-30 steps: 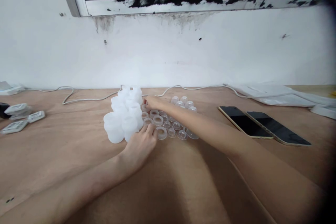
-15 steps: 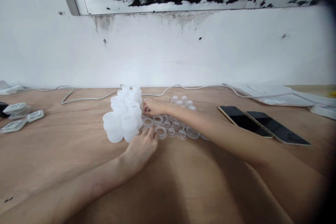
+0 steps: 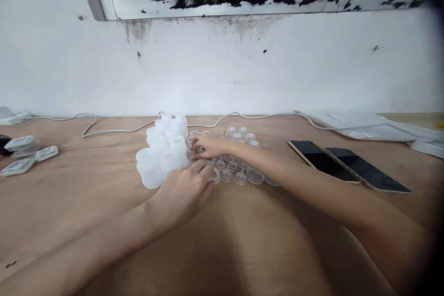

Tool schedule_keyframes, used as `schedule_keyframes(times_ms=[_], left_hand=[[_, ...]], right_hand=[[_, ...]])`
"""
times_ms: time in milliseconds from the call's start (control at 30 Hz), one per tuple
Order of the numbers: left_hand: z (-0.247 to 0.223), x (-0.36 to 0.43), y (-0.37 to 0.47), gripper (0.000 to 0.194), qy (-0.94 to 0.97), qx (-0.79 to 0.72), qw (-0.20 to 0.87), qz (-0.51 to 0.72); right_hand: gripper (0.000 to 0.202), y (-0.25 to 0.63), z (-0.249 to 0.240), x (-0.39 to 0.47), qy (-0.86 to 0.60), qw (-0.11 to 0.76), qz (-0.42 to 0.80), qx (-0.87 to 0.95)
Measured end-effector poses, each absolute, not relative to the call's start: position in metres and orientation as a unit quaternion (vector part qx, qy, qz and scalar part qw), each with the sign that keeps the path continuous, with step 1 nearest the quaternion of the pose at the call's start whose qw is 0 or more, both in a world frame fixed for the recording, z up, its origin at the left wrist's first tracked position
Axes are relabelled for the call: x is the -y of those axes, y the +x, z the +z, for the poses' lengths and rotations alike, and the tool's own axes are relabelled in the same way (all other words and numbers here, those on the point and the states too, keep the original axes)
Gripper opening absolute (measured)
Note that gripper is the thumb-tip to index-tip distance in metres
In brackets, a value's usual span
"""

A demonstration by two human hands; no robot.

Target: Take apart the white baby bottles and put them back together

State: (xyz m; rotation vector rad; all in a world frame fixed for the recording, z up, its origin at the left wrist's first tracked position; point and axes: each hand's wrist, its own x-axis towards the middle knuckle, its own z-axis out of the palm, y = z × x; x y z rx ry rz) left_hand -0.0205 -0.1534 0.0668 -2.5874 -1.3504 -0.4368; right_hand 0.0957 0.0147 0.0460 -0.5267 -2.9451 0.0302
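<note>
Left hand (image 3: 186, 187) and right hand (image 3: 209, 144) curl at clear rings (image 3: 217, 175), pinch unclear to me. Domes (image 3: 232, 166) rightward already sit grouped; remainder unclear.

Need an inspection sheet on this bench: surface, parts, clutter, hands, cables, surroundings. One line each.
Surface: wood-toned tabletop, two small dark marks near its lower-left corner.
Parts: translucent white cups clustered upright; clear rings and domed clear pieces to their right.
Clutter: two phones lying at right; small white pieces at far left; plastic sheet at back right.
Grip: left hand at the near rings, right hand among the farther ones; what either holds is unclear.
Cables: white cable along the wall side, passing behind the cups.
Surroundings: white wall, stained below the window frame.
</note>
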Motion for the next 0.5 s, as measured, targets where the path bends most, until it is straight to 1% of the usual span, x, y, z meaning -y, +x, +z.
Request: schedule_keyframes(times_ms=[100,200,233,300,333,367,400,433,500], left_hand=[[0.095,0.156,-0.03,0.018,-0.828,0.46,0.081,-0.309],[0.119,0.143,-0.052,0.018,-0.741,0.469,0.123,-0.464],[0.123,0.134,-0.063,0.019,-0.703,0.472,0.134,-0.515],[0.123,0.106,-0.09,0.023,-0.625,0.48,0.123,-0.603],[0.119,0.09,-0.105,0.024,-0.597,0.491,0.087,-0.629],[0.113,0.074,-0.119,0.024,-0.566,0.506,0.013,-0.651],[0.104,0.058,-0.132,0.023,-0.503,0.521,-0.082,-0.685],[0.095,0.043,-0.142,0.021,-0.435,0.524,-0.206,-0.703],[0.075,0.02,-0.153,0.025,-0.396,0.531,-0.282,-0.694]], right_hand=[[0.019,0.097,0.045,-0.013,-0.198,0.099,0.003,0.975],[0.022,0.107,0.056,-0.006,-0.233,0.132,0.011,0.963],[0.022,0.114,0.062,-0.004,-0.256,0.152,0.021,0.954],[0.024,0.135,0.074,-0.001,-0.305,0.204,0.044,0.929],[0.025,0.148,0.079,-0.002,-0.325,0.234,0.054,0.915],[0.025,0.162,0.083,-0.004,-0.351,0.262,0.062,0.897],[0.025,0.178,0.085,-0.008,-0.373,0.292,0.075,0.877],[0.025,0.194,0.084,-0.014,-0.4,0.326,0.093,0.851],[0.024,0.224,0.075,-0.027,-0.449,0.383,0.153,0.793]])
